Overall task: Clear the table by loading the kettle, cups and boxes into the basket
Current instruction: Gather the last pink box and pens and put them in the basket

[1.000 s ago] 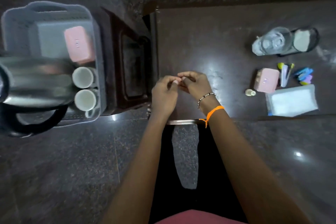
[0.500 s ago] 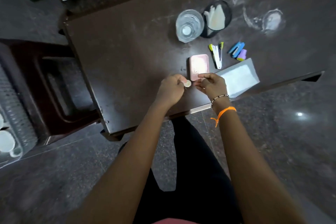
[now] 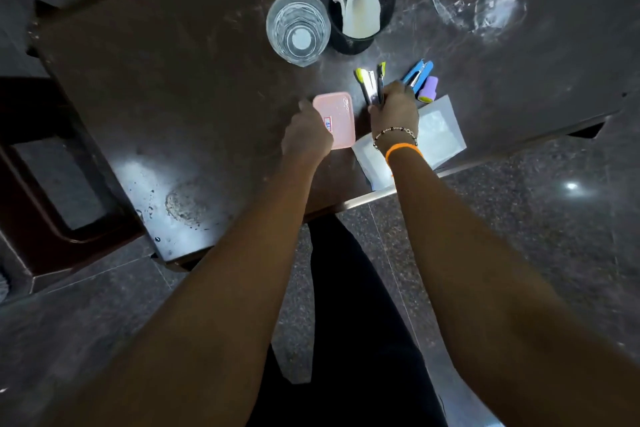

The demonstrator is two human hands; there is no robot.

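A pink lidded box [image 3: 338, 113] lies flat on the dark table [image 3: 194, 80] near its front edge. My left hand [image 3: 306, 133] covers the box's left side, thumb along the left edge and fingers curled over its lower corner. My right hand [image 3: 394, 111] is closed around the near end of a yellow-and-black stapler [image 3: 367, 81] just right of the box. The basket, kettle and cups are out of view.
A clear glass [image 3: 298, 28] and a black mesh holder with white paper [image 3: 362, 7] stand at the back. A blue stapler [image 3: 419, 73], a purple item [image 3: 428, 88] and a white pouch [image 3: 441, 135] lie to the right. A dark wooden stool [image 3: 52, 239] stands left.
The view swung from the basket to the table. My left hand went onto the pink box and my right onto the yellow-and-black stapler. The small round object between my fingers is gone from sight.
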